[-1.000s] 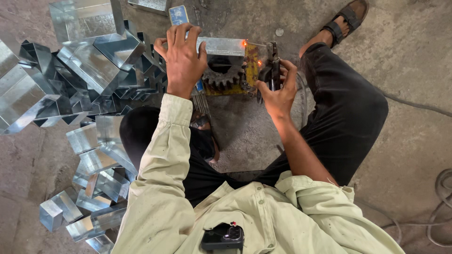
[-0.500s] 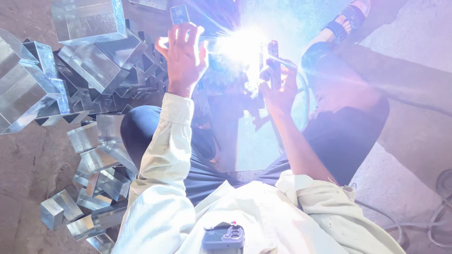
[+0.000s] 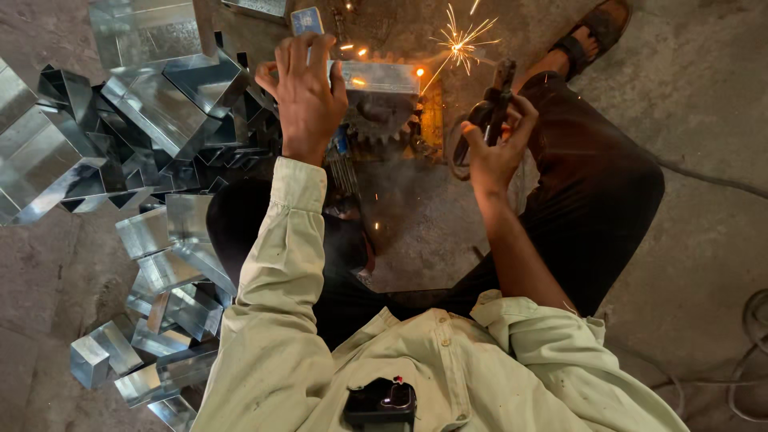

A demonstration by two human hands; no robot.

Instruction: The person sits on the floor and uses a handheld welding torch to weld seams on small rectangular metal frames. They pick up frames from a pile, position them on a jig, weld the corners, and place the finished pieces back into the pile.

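My left hand [image 3: 304,96] presses down on a short piece of shiny square metal tube [image 3: 380,78] that lies across a toothed gear [image 3: 382,122] on a yellow-lit plate. My right hand [image 3: 492,144] grips a black welding electrode holder [image 3: 490,112], its tip pointing up and left toward the tube's right end. Sparks [image 3: 460,44] fly just above that end, and a few glowing spots sit along the tube. A small blue card-like piece [image 3: 306,20] shows above my left fingers.
A big heap of cut shiny metal tube pieces [image 3: 120,136] fills the left side, with more [image 3: 152,312] by my left knee. My right leg in dark trousers [image 3: 592,192] stretches to a sandalled foot [image 3: 600,24]. Cables [image 3: 752,352] lie on the concrete floor at right.
The blinding welding flash of half a second ago has died to scattered sparks. The electrode holder has drawn slightly back to the right. My left hand stays on the tube.
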